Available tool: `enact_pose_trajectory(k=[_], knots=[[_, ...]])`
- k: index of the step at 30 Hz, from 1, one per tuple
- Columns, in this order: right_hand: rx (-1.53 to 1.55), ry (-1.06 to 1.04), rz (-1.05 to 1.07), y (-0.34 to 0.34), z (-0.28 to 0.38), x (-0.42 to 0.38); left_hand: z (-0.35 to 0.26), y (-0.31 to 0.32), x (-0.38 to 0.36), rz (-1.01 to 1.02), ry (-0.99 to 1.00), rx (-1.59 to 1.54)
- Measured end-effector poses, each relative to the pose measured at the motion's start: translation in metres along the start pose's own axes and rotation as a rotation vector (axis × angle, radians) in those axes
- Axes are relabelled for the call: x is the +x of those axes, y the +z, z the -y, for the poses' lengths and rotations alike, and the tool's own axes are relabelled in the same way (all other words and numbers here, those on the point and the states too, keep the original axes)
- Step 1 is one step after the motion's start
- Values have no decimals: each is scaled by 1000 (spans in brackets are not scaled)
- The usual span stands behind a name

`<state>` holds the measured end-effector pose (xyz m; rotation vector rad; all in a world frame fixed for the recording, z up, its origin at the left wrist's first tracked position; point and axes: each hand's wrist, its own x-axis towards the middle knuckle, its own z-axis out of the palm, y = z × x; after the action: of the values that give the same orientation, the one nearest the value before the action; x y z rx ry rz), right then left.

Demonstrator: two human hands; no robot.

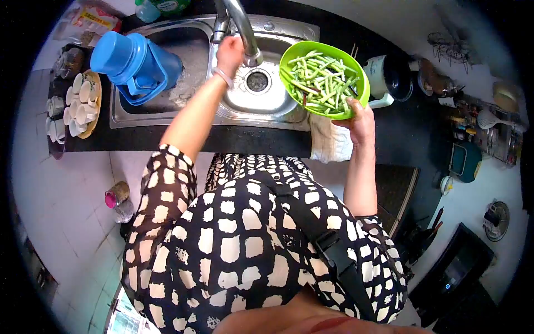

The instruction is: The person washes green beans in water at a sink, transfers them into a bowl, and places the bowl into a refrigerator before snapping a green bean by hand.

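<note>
My right hand (360,121) grips the near rim of a bright green bowl (362,83), tilted toward me beside the sink basin. Cut green beans (322,80) fill it, with a few darker purplish pieces among them. My left hand (230,53) is closed beside the base of the metal tap (245,25); its fingers are curled and what they hold is hidden. Below the tap's spout lies the steel sink (267,106) with its round drain (257,81). No water stream can be made out.
A blue lidded jug (153,69) lies tilted in the left basin. White cups (86,114) sit on a tray at the far left. Under the bowl, a pale cloth (329,142) hangs over the counter edge. A pot-like appliance (378,75) stands to the right.
</note>
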<state>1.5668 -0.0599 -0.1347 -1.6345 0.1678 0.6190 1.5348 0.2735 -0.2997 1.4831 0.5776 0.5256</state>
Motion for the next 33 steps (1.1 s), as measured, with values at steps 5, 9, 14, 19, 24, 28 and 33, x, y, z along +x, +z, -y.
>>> enact_pose_trajectory(k=[5,9,14,19,24,28,33], knots=[[-236,-28,29,3,19,8,-67,54,-104,-27,571,372],[-343,-59,47,8,26,8,-110,88,-124,152,566,434],[-369,-55,92,15,32,8,-129,119,-124,266,285,606],[-378,-47,107,21,39,7,-127,128,-123,276,235,626],[-431,-91,118,27,50,6,-117,139,-122,255,230,633],[-536,-113,108,32,59,6,-115,143,-120,244,197,575],[-706,-199,99,45,73,2,-112,146,-117,190,177,410]])
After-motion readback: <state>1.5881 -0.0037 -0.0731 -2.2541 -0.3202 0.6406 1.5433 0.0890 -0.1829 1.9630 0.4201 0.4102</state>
